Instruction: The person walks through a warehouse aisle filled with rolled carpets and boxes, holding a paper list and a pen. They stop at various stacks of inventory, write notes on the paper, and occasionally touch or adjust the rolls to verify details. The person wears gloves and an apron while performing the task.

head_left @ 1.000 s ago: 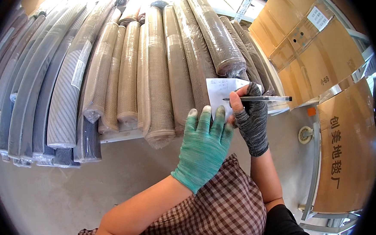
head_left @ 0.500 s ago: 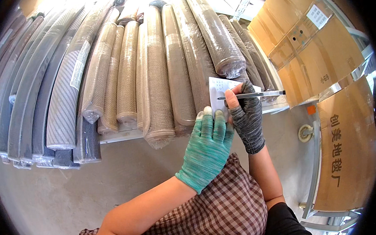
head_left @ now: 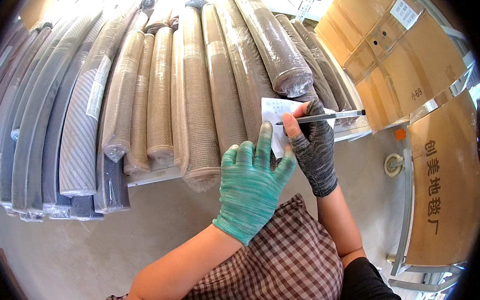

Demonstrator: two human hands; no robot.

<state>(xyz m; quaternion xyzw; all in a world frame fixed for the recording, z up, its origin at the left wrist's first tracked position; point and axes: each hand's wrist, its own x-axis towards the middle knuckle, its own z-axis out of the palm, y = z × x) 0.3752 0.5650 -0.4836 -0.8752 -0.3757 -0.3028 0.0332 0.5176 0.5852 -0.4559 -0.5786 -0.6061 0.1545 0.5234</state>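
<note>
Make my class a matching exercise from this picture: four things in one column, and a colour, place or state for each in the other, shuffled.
Column one
1. left hand
2. right hand
3. paper
4. cardboard boxes

Column two
A. white, with writing on it
B. brown, at the picture's right side
C. gloved in green
D. gloved in dark grey, holding a pen

Pairs: 1-C, 2-D, 3-A, 4-B

Two gloved hands [head_left: 255,176]; one pen [head_left: 337,115]; one paper [head_left: 272,110]; over ten wrapped rolls [head_left: 197,97]

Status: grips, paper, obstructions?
Right grip holding black-and-clear pen, tip over handwritten white paper. Left grip open at paper's left edge. Right grip hides part of paper.
</note>
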